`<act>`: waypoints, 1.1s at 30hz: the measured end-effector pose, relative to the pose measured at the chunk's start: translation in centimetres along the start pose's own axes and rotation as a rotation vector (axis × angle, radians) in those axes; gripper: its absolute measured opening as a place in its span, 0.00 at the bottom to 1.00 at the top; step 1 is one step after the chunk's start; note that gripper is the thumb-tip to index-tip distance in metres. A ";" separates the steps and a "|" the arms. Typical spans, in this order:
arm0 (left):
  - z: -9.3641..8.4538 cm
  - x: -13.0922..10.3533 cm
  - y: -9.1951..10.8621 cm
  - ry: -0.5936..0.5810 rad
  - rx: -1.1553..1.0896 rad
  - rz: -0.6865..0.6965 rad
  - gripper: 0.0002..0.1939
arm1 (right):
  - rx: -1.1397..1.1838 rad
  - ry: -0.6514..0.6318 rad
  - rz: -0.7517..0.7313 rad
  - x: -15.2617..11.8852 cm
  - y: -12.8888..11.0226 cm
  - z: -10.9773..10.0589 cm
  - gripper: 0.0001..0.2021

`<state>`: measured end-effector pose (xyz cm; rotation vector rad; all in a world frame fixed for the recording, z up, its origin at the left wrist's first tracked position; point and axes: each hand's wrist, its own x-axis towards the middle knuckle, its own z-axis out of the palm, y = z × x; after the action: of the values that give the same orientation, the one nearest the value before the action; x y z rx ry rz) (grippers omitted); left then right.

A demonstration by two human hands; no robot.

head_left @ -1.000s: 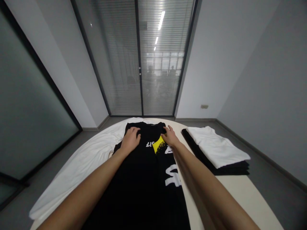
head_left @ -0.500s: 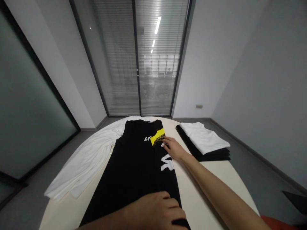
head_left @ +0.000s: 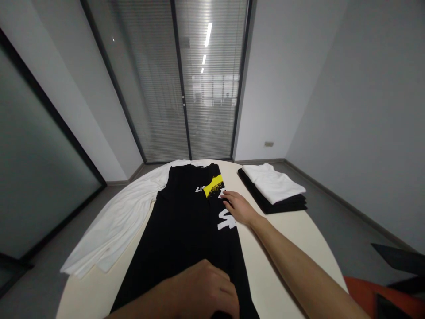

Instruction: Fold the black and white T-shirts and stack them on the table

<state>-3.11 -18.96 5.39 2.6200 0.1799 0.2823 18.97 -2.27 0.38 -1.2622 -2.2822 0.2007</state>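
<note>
A black shirt (head_left: 186, 230) with a yellow patch and white lettering lies lengthwise on the table, its right side folded inward. My right hand (head_left: 237, 207) rests at the shirt's right edge beside the yellow patch, fingers stretched out and slightly apart over the cloth. Close to me, my left hand (head_left: 209, 290) is over the lower part of the shirt. Its fingers are curled, with black cloth showing under them; the fingertips are hidden.
White cloth (head_left: 122, 221) is spread along the left side of the pale round table (head_left: 265, 261). A folded white garment (head_left: 274, 184) tops a stack of folded black ones (head_left: 285, 206) at the right. A red chair (head_left: 368, 292) stands at the lower right.
My left hand's fingers have curled in from a looser, more spread pose. My right hand stays by the yellow patch. The view has turned slightly to the right.
</note>
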 end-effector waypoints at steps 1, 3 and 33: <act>-0.2 -0.2 0.1 -0.025 -0.001 -0.010 0.03 | 0.002 0.003 0.000 0.0 0.0 0.0 0.18; -0.7 -0.6 0.1 -0.059 0.044 -0.055 0.04 | 0.010 0.007 0.002 -0.1 0.0 0.0 0.17; -3.8 -3.1 -2.2 0.091 -0.261 -0.385 0.06 | -0.037 0.050 0.083 -0.1 0.3 0.4 0.15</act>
<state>-7.20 -15.83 7.05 2.2575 0.6255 0.2688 19.07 -2.16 -0.13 -1.3671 -2.2020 0.1553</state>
